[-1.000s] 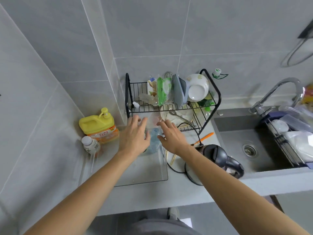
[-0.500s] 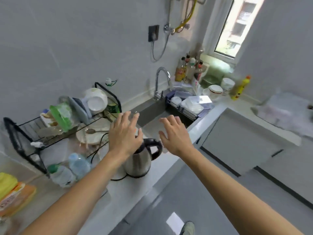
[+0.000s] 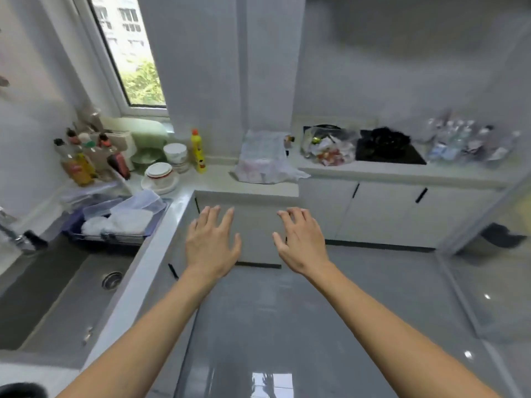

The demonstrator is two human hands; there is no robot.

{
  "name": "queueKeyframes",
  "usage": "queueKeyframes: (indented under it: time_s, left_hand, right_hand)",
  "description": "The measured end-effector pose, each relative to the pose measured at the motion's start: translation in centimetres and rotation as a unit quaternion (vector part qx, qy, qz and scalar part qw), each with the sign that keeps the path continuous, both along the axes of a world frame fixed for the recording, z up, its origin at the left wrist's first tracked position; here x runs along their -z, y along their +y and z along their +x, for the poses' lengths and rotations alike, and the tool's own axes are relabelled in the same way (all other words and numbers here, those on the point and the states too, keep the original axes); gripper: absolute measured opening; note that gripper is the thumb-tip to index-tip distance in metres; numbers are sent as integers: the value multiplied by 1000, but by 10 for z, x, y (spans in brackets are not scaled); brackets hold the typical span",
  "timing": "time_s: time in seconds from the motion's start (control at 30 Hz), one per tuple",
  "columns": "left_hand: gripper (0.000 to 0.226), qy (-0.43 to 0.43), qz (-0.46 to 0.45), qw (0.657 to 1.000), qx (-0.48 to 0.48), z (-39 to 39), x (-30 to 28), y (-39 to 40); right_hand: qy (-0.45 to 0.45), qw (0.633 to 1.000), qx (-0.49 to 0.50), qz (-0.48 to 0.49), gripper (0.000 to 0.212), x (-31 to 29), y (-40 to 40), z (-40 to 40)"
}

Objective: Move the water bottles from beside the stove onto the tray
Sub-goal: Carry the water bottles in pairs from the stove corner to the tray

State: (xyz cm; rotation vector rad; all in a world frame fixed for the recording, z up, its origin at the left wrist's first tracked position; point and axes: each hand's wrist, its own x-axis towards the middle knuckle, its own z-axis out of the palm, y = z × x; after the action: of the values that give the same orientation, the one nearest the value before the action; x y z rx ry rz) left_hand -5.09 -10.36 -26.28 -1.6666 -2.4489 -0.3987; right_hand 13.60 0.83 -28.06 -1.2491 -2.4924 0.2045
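A blurred cluster of several clear water bottles (image 3: 465,142) stands on the far counter, just right of the black stove (image 3: 386,149). My left hand (image 3: 211,242) and my right hand (image 3: 300,239) hover in mid-air over the grey floor, fingers spread and holding nothing, well short of the bottles. The tray is out of view.
The sink (image 3: 57,294) lies at the lower left with a dish basket (image 3: 115,222) behind it. Sauce bottles (image 3: 86,159), stacked bowls (image 3: 161,173) and a yellow bottle (image 3: 198,150) crowd the corner counter. A plastic bag (image 3: 263,159) and food wrappers (image 3: 327,147) lie left of the stove.
The view has swung right from the dish rack and tray, past the kettle, to the stove counter. Both hands left the bottles on the tray and stay held out with nothing in them.
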Motion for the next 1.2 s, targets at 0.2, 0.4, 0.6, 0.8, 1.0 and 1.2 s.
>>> queueKeyframes:
  time_s: [0.2, 0.4, 0.6, 0.8, 1.0, 1.2]
  left_hand:
    - [64, 11, -4, 991, 133, 92, -1, 128]
    - [62, -1, -19, 973, 230, 154, 10, 238]
    - [65, -24, -26, 953, 302, 189, 31, 371]
    - [61, -51, -6, 934, 353, 202, 23, 503]
    - [58, -42, 0, 925, 378, 213, 18, 604]
    - [60, -52, -16, 908, 415, 257, 29, 680]
  right_hand:
    - [11, 990, 139, -4, 54, 3, 84, 116]
    - [-1, 975, 222, -18, 51, 16, 147, 183]
    - [-19, 956, 291, -21, 54, 24, 245, 217]
    - [-35, 937, 347, -9, 56, 0, 355, 230]
    - [-17, 921, 389, -12, 58, -5, 436, 238]
    - [-23, 913, 406, -29, 58, 15, 503, 276]
